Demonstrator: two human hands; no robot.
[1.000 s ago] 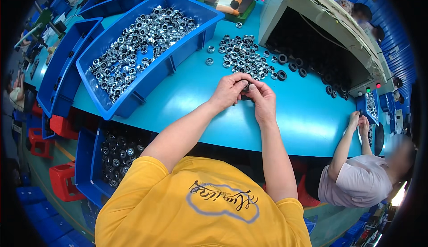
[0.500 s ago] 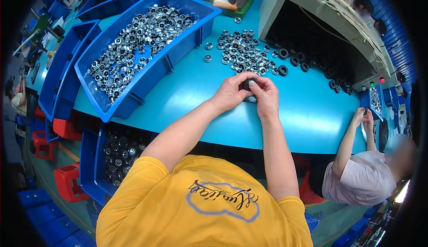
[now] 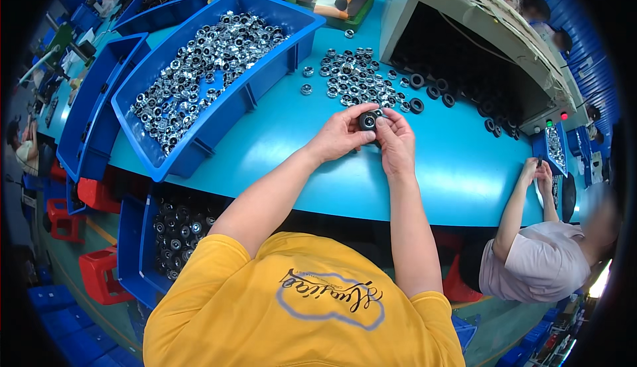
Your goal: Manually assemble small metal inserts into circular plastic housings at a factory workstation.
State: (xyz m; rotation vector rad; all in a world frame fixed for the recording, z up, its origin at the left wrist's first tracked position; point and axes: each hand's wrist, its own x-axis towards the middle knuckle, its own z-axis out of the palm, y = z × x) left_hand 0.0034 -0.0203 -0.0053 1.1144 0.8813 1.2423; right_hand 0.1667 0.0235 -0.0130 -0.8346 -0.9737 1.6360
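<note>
A small round part [image 3: 367,121], black with a shiny metal centre, sits pinched between the fingertips of both hands above the smooth turquoise table [image 3: 298,135]. The left hand [image 3: 342,135] curls around it from 9 o'clock, thumb and forefinger closed on its rim; the right hand [image 3: 396,143] grips it from 4 o'clock, fingers bent tight against the same piece. Whether it is one piece or two pressed together cannot be told.

At 12 o'clock from the hands, just beyond the fingertips, lies a loose heap of silver rings [image 3: 352,78], glinting and ribbed, spread flat on the table. To 2 o'clock a scatter of black rubber rings [image 3: 431,92], matt and doughnut-shaped, trails toward the dark mouth of a grey hopper [image 3: 478,42]. At 10 o'clock stands a deep blue plastic bin [image 3: 225,112], rectangular with hard walls, filled with many more shiny metal parts. At 8 o'clock, below the table's edge, a lower blue crate [image 3: 136,247] holds dark-and-silver round pieces.

At 4 o'clock, well apart, another person in a pale shirt [image 3: 537,267] keeps both hands together at the table's rim.
</note>
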